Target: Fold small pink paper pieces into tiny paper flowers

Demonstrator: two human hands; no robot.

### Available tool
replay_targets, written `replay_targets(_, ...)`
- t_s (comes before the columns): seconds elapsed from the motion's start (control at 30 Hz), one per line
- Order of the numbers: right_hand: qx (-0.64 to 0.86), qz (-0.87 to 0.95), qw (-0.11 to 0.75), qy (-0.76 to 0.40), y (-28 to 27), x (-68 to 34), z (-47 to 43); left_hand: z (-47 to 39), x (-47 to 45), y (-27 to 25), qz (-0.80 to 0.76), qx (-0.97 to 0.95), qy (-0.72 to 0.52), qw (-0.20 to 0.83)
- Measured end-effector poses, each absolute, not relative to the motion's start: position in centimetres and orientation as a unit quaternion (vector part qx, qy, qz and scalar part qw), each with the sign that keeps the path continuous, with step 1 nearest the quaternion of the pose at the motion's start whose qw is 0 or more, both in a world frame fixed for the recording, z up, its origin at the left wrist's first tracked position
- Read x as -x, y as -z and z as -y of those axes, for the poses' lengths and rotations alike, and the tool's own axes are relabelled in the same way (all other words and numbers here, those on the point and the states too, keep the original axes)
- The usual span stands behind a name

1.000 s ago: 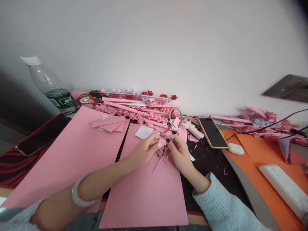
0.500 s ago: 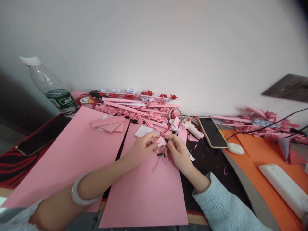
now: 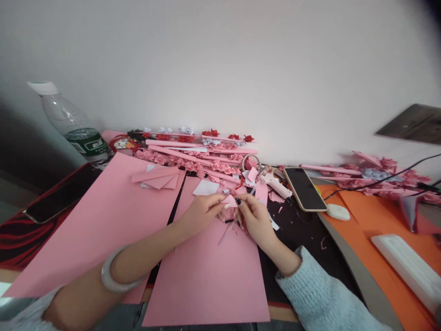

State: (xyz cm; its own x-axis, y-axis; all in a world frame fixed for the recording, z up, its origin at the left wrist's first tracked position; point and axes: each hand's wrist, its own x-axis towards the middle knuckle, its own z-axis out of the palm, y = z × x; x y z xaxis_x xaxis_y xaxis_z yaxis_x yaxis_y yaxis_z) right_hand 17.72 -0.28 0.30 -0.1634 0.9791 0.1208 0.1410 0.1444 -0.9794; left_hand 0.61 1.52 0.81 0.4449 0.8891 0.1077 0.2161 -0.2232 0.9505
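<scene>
A small folded piece of pink paper (image 3: 229,201) is pinched between my two hands. My left hand (image 3: 204,210) grips its left side with thumb and fingers, and my right hand (image 3: 254,216) holds the right side. Beneath them lies a large pink sheet (image 3: 210,276), with a thin dark-and-light tool and paper bits partly hidden under my fingers. Just behind my left hand rests a white paper piece (image 3: 206,187). A hot glue gun (image 3: 275,185) lies beyond my right hand, next to a roll of tape (image 3: 251,161).
Another pink sheet (image 3: 103,220) bears folded pink papers (image 3: 160,177). Paper flower stems (image 3: 193,158) lie along the wall. A water bottle (image 3: 81,133) stands at left, near a dark phone (image 3: 57,195). At right are another phone (image 3: 305,189), an earbud case (image 3: 338,212), orange sheets (image 3: 372,216) and a white power strip (image 3: 406,266).
My left fingers have shifted slightly down around the folded pink paper. Otherwise both hands stay nearly in place, still pinching it.
</scene>
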Motion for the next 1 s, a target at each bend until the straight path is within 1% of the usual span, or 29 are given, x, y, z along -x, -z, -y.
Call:
replay_targets(0.17,0.461,0.607,0.445,-0.471,-0.24,-17.66,0.35,-1.5,-0.77,-0.69,-0.376,-0.657,-0.354,0.549)
replay_targets(0.3,0.456,0.597,0.441,-0.491,-0.27,-17.59,0.31,-1.47,-0.79,-0.69,-0.364,-0.648,-0.357,0.566)
replay_targets(0.43,0.445,0.613,0.43,-0.49,-0.39,-17.73,0.34,-1.6,-0.65,-0.71,-0.364,-0.665,-0.359,0.545)
replay_targets(0.57,0.457,0.672,0.434,-0.388,-0.78,-17.86,0.43,-1.58,-0.49,-0.78,-0.376,-0.699,-0.349,0.498)
replay_targets(0.63,0.455,0.683,0.443,-0.361,-0.92,-17.81,0.45,-1.44,-0.47,-0.91,-0.369,-0.724,-0.331,0.48)
replay_targets(0.8,0.414,0.639,0.484,-0.431,-0.67,-17.55,0.37,-1.12,-0.56,-1.17,-0.38,-0.754,-0.309,0.439)
replay_targets(1.0,0.386,0.612,0.506,-0.469,-0.51,-17.45,0.39,-1.06,-0.66,-1.18,-0.393,-0.752,-0.299,0.437)
